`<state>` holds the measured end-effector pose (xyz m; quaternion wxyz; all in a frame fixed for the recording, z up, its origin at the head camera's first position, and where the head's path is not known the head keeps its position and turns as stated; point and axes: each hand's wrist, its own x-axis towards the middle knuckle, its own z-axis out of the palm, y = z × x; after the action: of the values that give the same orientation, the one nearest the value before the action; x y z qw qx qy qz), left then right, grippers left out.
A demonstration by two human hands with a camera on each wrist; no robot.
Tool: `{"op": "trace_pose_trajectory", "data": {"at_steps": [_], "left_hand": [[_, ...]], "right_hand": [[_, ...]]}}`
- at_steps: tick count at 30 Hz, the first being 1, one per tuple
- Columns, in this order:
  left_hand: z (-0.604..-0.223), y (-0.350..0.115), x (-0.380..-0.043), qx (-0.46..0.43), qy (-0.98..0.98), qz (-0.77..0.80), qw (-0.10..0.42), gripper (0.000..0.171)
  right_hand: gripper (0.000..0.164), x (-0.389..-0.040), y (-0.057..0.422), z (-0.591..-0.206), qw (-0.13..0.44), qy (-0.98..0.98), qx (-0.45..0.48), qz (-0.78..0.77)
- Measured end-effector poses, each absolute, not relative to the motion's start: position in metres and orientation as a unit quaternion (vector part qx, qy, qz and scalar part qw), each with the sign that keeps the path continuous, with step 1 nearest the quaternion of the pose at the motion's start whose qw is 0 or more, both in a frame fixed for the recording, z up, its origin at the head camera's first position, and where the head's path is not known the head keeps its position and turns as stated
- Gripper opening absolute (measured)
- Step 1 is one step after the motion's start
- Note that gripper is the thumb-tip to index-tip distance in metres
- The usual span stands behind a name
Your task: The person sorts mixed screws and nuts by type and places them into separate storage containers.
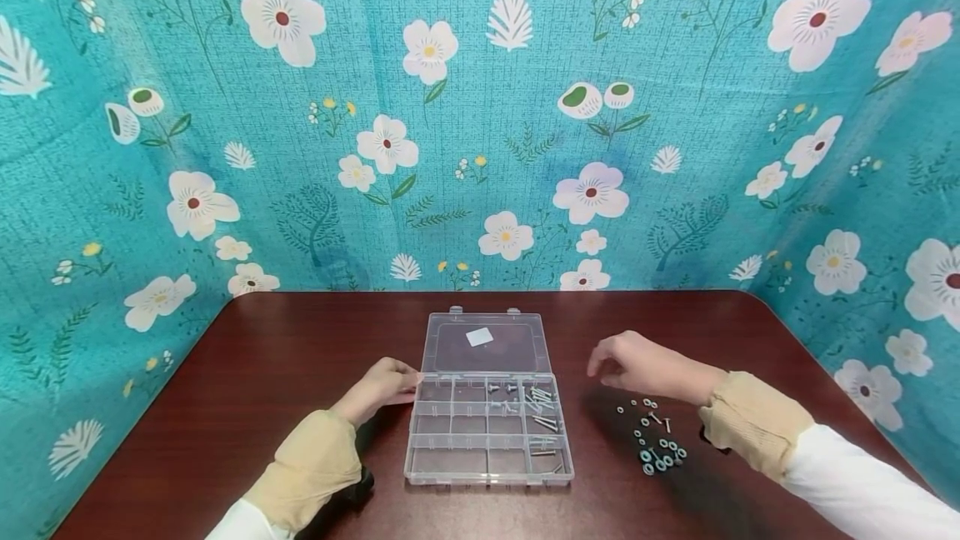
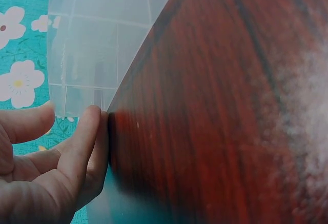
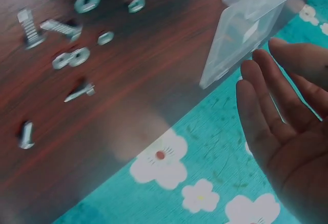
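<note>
Head view: straight to the clear plastic compartment box [image 1: 446, 480], with its lid [image 1: 521, 354] laid open at the far side. Touching the box's left wall with the left hand [image 1: 381, 386], thumb and fingertips a little apart; pinching or merely steadying, cannot tell. Holding the right hand [image 1: 641, 365] out to the right of the box, apart from it, fingers loosely bent and nothing visible in them. Down the box's right column, long screws [image 1: 540, 395]; in the next column, shorter screws [image 1: 512, 389]. And off to the right of the box, a scatter of hex nuts [image 3: 80, 4] and loose screws [image 3: 62, 27]! Looks like sorting hardware into the box, only part done, probably at the fetching step. Next, presumably: lower to the scatter, pinch one small piece, carry it to a matching compartment.
</note>
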<state>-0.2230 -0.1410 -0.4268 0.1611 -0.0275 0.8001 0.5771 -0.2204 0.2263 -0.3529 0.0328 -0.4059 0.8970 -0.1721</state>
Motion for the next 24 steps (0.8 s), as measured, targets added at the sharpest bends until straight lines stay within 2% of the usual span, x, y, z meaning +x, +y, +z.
{"op": "trace_pose_trajectory", "data": {"at_steps": [6,14,24], "left_hand": [[-0.428,-0.141,-0.224,-0.027,0.807,0.567,0.161,0.026],[-0.428,-0.140,-0.224,-0.024,0.809,0.567,0.157,0.025],[-0.436,-0.149,-0.228,0.020,0.784,0.595,0.175,0.028]], "right_hand": [[0.018,-0.216,0.247,-0.355,0.026,0.907,-0.390,-0.156],[0.014,-0.212,0.269,-0.363,0.047,0.921,-0.353,-0.159],[0.016,-0.207,0.294,-0.365,0.018,0.927,-0.337,-0.166]]}}
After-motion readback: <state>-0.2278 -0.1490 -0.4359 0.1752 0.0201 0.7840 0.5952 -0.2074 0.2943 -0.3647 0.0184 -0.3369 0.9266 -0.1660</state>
